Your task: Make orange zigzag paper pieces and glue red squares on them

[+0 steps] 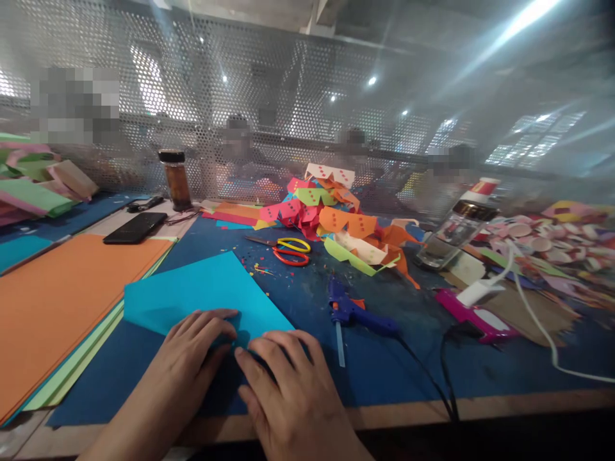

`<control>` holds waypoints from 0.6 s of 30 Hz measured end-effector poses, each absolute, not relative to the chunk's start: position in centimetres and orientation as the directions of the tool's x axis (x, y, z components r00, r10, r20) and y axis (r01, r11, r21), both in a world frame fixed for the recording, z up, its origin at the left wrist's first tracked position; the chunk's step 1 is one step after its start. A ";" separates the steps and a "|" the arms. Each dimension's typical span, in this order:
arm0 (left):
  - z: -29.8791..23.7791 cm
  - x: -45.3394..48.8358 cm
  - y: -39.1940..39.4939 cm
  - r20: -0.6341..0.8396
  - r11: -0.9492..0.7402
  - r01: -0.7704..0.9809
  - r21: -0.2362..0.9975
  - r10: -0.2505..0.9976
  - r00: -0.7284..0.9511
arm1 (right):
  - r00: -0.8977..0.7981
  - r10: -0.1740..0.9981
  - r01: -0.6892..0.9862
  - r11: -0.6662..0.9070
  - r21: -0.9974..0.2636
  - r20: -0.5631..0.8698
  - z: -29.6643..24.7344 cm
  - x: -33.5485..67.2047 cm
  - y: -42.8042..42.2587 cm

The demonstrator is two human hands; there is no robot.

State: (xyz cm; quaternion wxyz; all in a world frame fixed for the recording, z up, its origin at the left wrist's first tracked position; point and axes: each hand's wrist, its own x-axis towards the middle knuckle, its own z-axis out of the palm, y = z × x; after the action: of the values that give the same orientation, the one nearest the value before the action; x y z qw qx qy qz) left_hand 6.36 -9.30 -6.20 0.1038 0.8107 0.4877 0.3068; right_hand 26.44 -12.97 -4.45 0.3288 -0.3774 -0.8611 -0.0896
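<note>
A sheet of blue paper (202, 282) lies in front of me, with straight edges and one corner pointing away. My left hand (195, 352) is at its near edge, fingers curved over the sheet and thumb close to the index finger, the paper apparently between them. Beside it, my right hand (288, 378) rests its fingertips on the same edge, fingers spread and thumb apart. The hands partly hide that edge, so I cannot tell whether it is folded. Beyond the sheet are scissors (293, 251) with yellow and red handles; to the right lies a blue glue gun (360, 314).
Orange sheets (72, 294) lie on a paper stack at left, near a black phone (135, 228) and a brown jar (175, 182). Behind are cut paper masks (348, 223). A clear bottle (451, 230), pink power strip (473, 314) and cords occupy the right.
</note>
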 end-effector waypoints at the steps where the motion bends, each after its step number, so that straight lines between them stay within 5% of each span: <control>1: -6.2 6.4 -9.3 0.392 -0.502 0.727 0.468 0.855 0.338 | -0.506 0.610 0.720 0.688 -0.091 0.610 -4.4 26.3 -12.9; 9: -6.1 6.5 -9.4 0.396 -0.494 0.741 0.455 0.857 0.329 | -0.546 0.626 0.731 0.681 -0.049 0.558 -4.2 26.6 -13.0; 18: -5.8 6.2 -9.5 0.379 -0.484 0.741 0.466 0.866 0.327 | -0.427 0.601 0.763 0.640 -0.088 0.676 -4.9 30.5 -14.4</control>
State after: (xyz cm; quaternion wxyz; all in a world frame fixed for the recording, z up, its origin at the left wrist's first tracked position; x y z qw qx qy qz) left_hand 6.23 -9.49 -5.76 0.1046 0.8079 0.4970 0.2990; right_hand 30.52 -14.44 -4.94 0.3469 -0.4078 -0.8365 -0.1166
